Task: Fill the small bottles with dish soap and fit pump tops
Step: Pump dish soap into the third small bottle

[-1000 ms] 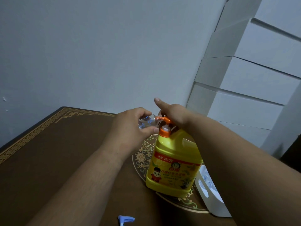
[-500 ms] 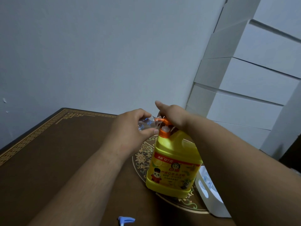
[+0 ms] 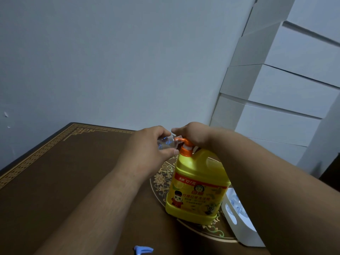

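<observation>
Change since earlier frames: the right hand [image 3: 191, 134] is sitting lower on the orange pump head [image 3: 181, 140] than a second ago, its forefinger no longer lifted; the left hand [image 3: 147, 151] and the jug are staying where they were.
Left hand: it is curling closed around a small clear bottle [image 3: 166, 143], holding it tilted on its side above the tabletop [image 3: 55, 181], with the bottle's mouth meeting the pump's orange spout.
Right hand: it is resting palm-down on the pump head, fingers bent over the top; a closed press rather than a grasp around anything.
Dish soap jug [image 3: 197, 188]: the yellow jug is standing upright on the round gold pattern of the brown tabletop, label facing the camera, between the two forearms.
White bin [image 3: 237, 225]: it is sitting just beside the jug on the right, partly hidden by the right forearm; pale items are lying inside, too blurred to tell apart.
Blue pump top [image 3: 143, 249]: it is lying on the tabletop at the lower edge of the view, well apart from the jug.
White boxes [image 3: 279, 92]: they are standing stacked against the wall at the right.
</observation>
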Action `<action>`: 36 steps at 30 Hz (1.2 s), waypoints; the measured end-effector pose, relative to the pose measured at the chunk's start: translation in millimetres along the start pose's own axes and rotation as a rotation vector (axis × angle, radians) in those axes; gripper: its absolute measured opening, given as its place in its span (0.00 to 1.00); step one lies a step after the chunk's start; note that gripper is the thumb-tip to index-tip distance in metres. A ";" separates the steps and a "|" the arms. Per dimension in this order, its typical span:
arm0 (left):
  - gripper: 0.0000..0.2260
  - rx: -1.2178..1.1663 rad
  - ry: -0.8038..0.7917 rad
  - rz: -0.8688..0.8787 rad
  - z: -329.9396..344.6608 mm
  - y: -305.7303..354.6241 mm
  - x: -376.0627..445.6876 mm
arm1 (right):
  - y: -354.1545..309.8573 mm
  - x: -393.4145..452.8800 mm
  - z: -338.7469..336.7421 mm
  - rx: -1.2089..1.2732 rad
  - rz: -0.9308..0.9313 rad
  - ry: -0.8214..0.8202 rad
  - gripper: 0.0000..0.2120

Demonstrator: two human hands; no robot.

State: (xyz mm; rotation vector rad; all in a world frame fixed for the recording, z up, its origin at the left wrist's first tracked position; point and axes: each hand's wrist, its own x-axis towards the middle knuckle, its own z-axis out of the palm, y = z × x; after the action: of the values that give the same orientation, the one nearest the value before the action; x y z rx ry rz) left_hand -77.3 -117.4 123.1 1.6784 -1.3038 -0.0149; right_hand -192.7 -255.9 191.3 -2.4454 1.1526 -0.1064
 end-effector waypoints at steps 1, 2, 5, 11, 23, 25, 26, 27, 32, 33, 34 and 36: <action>0.18 -0.001 0.000 -0.003 -0.1 0.4 -0.5 | 1.4 0.4 -0.5 0.000 -0.013 -0.003 0.31; 0.18 -0.003 0.002 -0.004 0.0 0.8 -0.5 | 2.4 0.6 0.2 0.030 -0.024 0.007 0.27; 0.20 -0.040 0.038 -0.003 -0.5 1.3 -0.1 | 4.5 -2.0 1.6 0.277 -0.015 0.086 0.23; 0.22 -0.031 0.052 0.002 0.1 4.1 -1.0 | 1.4 -8.1 0.9 0.336 -0.015 0.129 0.34; 0.21 0.047 0.005 -0.002 -0.3 1.7 -1.3 | -8.8 -10.0 3.3 0.007 0.021 0.090 0.18; 0.22 0.015 0.014 -0.005 0.0 2.8 -0.3 | -6.0 -8.7 2.6 0.058 -0.007 0.116 0.18; 0.22 0.004 0.028 -0.001 0.1 2.9 -0.2 | -5.5 -9.0 2.8 0.128 -0.010 0.138 0.21; 0.22 -0.003 0.042 0.006 0.3 3.1 0.0 | -4.7 -9.6 2.3 0.193 -0.001 0.165 0.25; 0.23 -0.004 0.058 0.008 1.6 4.3 -1.1 | -3.6 -11.1 2.2 0.219 0.020 0.181 0.34; 0.23 -0.002 0.061 0.011 1.5 4.7 -1.3 | -4.3 -13.0 1.2 0.245 0.023 0.161 0.31; 0.22 0.004 0.060 0.012 1.3 4.7 -1.4 | -5.4 -15.5 0.6 0.258 0.034 0.133 0.27; 0.22 0.031 0.045 0.008 0.8 4.4 -1.6 | -7.5 -15.4 0.7 0.225 0.069 0.068 0.17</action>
State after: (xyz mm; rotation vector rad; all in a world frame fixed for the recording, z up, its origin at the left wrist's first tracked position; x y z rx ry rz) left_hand -81.6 -116.5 124.8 1.6902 -1.2827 0.0480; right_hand -197.2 -239.9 195.5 -2.2184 1.1834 -0.2840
